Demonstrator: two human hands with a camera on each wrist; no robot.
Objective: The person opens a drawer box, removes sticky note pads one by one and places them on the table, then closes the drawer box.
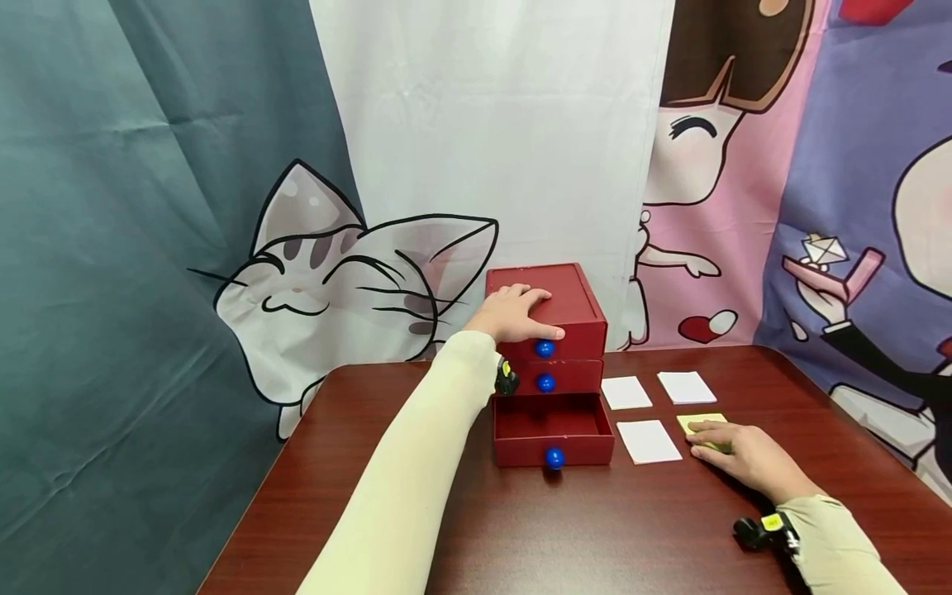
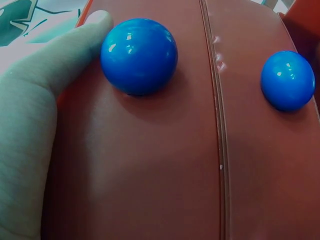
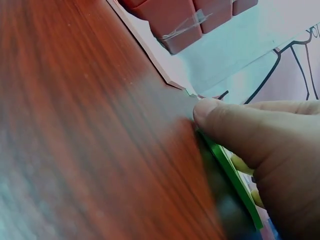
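Note:
My left hand (image 1: 513, 316) rests on top of a red drawer box (image 1: 573, 289), fingers spread over its lid. Its thumb (image 2: 65, 60) reaches along the upper front, close to the top blue knob (image 2: 139, 56). Below, a second blue knob (image 2: 287, 81) sits on the middle drawer, which is closed. At the right, my right hand (image 1: 751, 459) holds a yellow sticky-note pad (image 1: 706, 418) at the table surface, with fingers over it and thumb along its near edge. In the right wrist view, the pad's edge (image 3: 235, 185) looks green beside the thumb.
The bottom drawer (image 1: 554, 450) is pulled out, its inside bare. Three white pads, one at the back left (image 1: 626, 392), another at the back right (image 1: 686, 387) and one in front (image 1: 649, 442), lie on the brown table (image 1: 632, 529). A printed curtain (image 1: 491, 124) hangs behind.

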